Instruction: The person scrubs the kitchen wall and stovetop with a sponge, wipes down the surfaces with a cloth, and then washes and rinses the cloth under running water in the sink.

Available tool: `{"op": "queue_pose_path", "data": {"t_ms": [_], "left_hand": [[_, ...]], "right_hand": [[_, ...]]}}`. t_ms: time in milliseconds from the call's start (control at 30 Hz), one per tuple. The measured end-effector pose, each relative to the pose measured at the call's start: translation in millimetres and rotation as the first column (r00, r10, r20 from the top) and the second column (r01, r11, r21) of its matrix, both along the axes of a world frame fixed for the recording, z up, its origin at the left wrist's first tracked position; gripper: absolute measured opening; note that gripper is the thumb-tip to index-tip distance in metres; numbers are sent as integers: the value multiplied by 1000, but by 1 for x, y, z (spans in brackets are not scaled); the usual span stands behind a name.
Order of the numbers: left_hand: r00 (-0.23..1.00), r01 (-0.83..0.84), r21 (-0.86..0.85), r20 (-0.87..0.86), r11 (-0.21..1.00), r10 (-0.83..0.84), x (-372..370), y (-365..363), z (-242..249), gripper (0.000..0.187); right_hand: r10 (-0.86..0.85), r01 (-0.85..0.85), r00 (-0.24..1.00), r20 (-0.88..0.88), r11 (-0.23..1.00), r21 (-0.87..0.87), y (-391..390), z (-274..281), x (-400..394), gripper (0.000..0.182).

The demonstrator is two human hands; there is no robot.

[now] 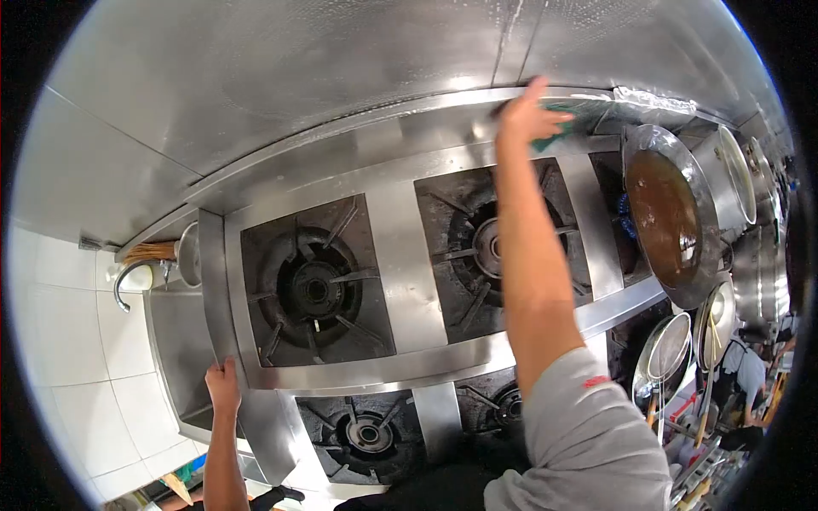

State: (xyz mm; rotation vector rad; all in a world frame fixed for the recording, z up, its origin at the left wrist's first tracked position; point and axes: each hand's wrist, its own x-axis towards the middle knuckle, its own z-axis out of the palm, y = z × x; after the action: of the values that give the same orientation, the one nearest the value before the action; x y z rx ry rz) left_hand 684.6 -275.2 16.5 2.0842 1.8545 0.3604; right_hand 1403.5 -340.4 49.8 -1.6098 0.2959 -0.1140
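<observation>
My left hand (223, 387) grips the metal edge (236, 373) at the left front corner of the steel stove (405, 289). Across the stove, my right hand (530, 119) reaches to the raised back ledge (439, 126), its fingers spread and slightly blurred. Something green (545, 143) shows under and beside its fingers; its shape is unclear. My right forearm passes over the right rear burner (486, 247), hiding part of it. The left rear burner (315, 289) shows fully, with its black grate.
At right, a large wok (665, 213) of brown liquid sits by a blue flame (627, 217), near metal pots (734, 175) and strainers (670, 347). At left are a sink (175, 328) and curved faucet (128, 277). A person (750, 375) is at far right.
</observation>
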Motion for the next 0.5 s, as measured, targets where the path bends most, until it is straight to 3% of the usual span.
{"op": "queue_pose_path", "data": {"t_ms": [33, 133, 200, 267, 333, 400, 433, 467, 500], "left_hand": [[1000, -7, -2, -10, 1000, 7, 1, 0, 1, 48], [999, 49, 11, -7, 999, -49, 2, 1, 3, 51], [998, 66, 13, 7, 998, -66, 1, 1, 1, 52], [1000, 29, 2, 10, 1000, -29, -6, 0, -2, 53], [997, 80, 91, -11, 993, -79, -5, -1, -5, 53], [995, 95, 87, -36, 992, -92, -3, -1, -5, 52], [996, 85, 45, -42, 995, -83, -2, 0, -3, 52], [997, 69, 3, -47, 998, -68, -3, 2, -2, 51], [995, 65, -20, -81, 998, -66, 0, 3, -1, 50]], "right_hand": [[6, -6, 999, 38, 1000, 2, 32, -25, -26, 121], [418, -413, 909, -15, 891, -188, 89, -21, -172, 131], [580, -577, 815, -12, 809, -110, 86, -23, -206, 123], [556, -556, 831, 27, 831, 11, 48, -11, -173, 106], [452, -482, 806, 382, 876, -19, 8, -15, -115, 83], [463, -181, 631, 623, 868, -462, -39, -18, -42, 66], [440, -89, 742, 506, 812, -576, -52, 0, -20, 57], [567, 143, 668, 482, 537, -831, -68, -13, 15, 47], [631, 272, 578, 518, 449, -851, -80, -7, 17, 43]]}}
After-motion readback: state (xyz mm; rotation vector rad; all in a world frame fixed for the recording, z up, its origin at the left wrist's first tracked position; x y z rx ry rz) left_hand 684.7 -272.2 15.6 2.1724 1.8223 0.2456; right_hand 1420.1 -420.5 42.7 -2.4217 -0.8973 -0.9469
